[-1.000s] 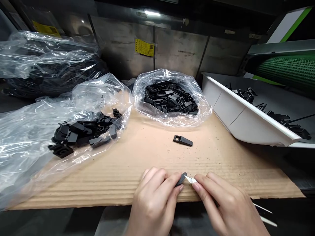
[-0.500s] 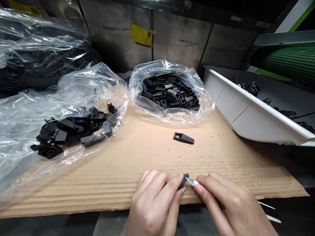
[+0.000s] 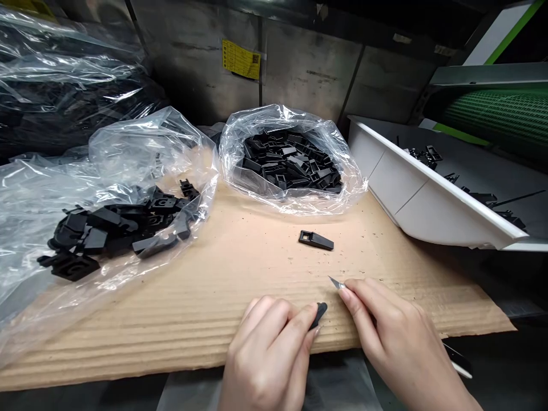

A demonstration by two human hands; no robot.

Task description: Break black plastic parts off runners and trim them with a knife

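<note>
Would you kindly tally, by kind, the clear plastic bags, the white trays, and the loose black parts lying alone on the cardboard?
Clear plastic bags: 3
White tray: 1
Loose black part on the cardboard: 1
Total: 5

**Open middle, crowded edges**

Bare cardboard sheet (image 3: 240,268) is open mid-bench, only one loose black clip (image 3: 315,240) on it. Left bag (image 3: 120,194), back bag (image 3: 291,160) and white tray (image 3: 428,200) hem in the sides.
</note>
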